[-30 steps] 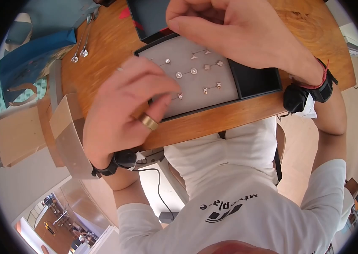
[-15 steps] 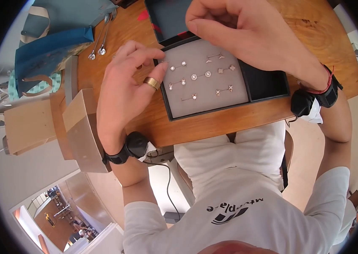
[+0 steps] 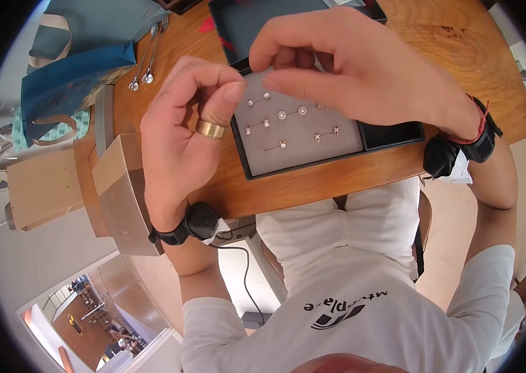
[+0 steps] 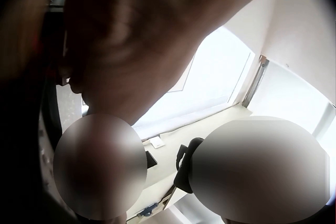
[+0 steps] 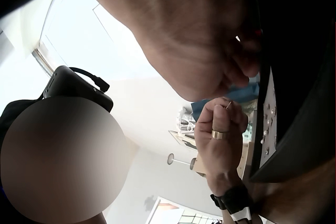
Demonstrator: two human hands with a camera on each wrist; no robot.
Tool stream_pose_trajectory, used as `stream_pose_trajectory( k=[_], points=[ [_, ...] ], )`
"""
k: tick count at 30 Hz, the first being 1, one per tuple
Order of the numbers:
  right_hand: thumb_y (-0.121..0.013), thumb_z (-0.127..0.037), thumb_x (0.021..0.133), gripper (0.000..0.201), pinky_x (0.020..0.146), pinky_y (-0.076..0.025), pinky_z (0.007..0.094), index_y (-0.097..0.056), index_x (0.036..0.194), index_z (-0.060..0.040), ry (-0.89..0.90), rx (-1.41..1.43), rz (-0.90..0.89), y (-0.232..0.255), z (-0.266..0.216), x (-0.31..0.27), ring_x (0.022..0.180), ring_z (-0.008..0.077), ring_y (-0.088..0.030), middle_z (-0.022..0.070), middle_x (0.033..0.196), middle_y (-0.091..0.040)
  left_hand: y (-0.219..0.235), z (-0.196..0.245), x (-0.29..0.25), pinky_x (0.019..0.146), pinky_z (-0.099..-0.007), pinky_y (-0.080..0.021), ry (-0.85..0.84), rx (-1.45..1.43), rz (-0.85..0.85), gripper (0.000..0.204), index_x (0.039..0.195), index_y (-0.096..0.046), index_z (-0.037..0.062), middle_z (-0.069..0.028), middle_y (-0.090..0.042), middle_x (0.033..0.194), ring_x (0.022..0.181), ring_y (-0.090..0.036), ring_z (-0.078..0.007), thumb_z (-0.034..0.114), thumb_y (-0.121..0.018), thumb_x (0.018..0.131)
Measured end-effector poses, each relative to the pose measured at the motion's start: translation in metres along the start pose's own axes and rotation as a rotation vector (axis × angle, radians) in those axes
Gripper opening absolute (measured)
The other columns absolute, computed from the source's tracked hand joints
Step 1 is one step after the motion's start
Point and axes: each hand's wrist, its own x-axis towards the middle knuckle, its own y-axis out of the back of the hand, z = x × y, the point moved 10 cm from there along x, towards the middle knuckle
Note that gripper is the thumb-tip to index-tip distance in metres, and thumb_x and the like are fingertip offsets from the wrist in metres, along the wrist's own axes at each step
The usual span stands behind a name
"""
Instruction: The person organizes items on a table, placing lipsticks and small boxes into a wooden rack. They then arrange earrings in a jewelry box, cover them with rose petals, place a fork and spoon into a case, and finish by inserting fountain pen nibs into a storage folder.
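Note:
My left hand (image 3: pixel 182 127), with a gold ring on it, is at the left edge of a black jewelry box (image 3: pixel 242 152). Its thumb and index finger pinch a thin metal pin (image 5: pixel 229 105), like an earring's post. Close to its right, over the pad's upper part, my right hand (image 3: pixel 350 68) has its fingers curled, thumb and index tips near each other; I cannot tell whether something tiny is between them. Several pairs of sparkling stud earrings (image 3: pixel 302 110) sit on the grey pad (image 3: pixel 294 155). The right hand hides the pad's upper right.
Beyond the pad lies the box's open dark lid (image 3: pixel 238 31). A fork and a spoon (image 3: pixel 147 78) lie on the wooden table (image 3: pixel 462 81) at the left, near a blue paper bag (image 3: pixel 76 78). A cardboard box (image 3: pixel 120 186) stands by the table's left edge.
My left hand has moved from over the pad to its left edge, and its thumb has closed against the index finger. The right hand has come nearer to it, thumb and index tips parting slightly.

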Motion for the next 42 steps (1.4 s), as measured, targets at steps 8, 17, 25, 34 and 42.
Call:
stream_pose_trajectory(
  k=[8,17,25,34,42],
  points=[
    [-0.07,-0.01,0.101,0.015,0.066,-0.047,0.0258,-0.071,0.112,-0.0002,0.01,-0.206,0.067,-0.012,0.013,0.001,0.073,0.0097,-0.058,0.0037,0.084,-0.067,-0.008,0.006,0.0,0.076,-0.024,-0.044,-0.004,-0.052,-0.03,0.01,0.103,-0.071,-0.0005,-0.0013,-0.06,0.094,0.082,-0.052,-0.0099,0.01,-0.074,0.103],
    [-0.063,-0.012,0.104,0.015,0.063,-0.048,0.0395,-0.065,0.104,0.0028,-0.007,0.04,-0.097,-0.015,0.018,0.003,0.07,0.0319,-0.065,0.0224,0.083,-0.066,-0.005,0.008,0.001,0.076,-0.0235,-0.044,-0.053,-0.025,-0.009,0.009,0.108,-0.074,-0.0003,-0.0029,-0.064,0.098,0.084,-0.055,-0.0104,0.006,-0.072,0.103],
    [-0.06,-0.011,0.108,0.014,0.065,-0.047,0.0373,-0.062,0.106,0.0032,0.058,0.098,-0.091,-0.012,0.016,0.004,0.072,0.0282,-0.061,0.0183,0.083,-0.064,0.002,0.023,-0.001,0.069,-0.0263,-0.045,-0.218,0.049,0.079,0.024,0.111,-0.076,0.0022,-0.0038,-0.067,0.095,0.081,-0.058,-0.0123,-0.002,-0.083,0.088],
    [-0.059,-0.012,0.109,0.015,0.065,-0.047,0.0373,-0.062,0.105,0.0031,0.154,-0.108,0.001,-0.007,-0.016,-0.001,0.071,0.0283,-0.06,0.0185,0.083,-0.063,0.001,0.029,-0.002,0.068,-0.0271,-0.05,-0.271,0.145,0.095,0.021,0.107,-0.078,0.0027,-0.0069,-0.069,0.094,0.079,-0.064,-0.0156,-0.002,-0.084,0.088],
    [-0.063,-0.01,0.105,0.013,0.062,-0.044,0.031,-0.064,0.104,0.003,0.089,-0.018,-0.011,-0.007,-0.004,0.003,0.071,0.0159,-0.057,0.0112,0.081,-0.063,0.002,0.03,-0.004,0.072,-0.0281,-0.055,-0.255,0.198,0.052,0.018,0.106,-0.076,0.0016,-0.0092,-0.07,0.1,0.081,-0.067,-0.018,-0.002,-0.082,0.09]
  ],
)
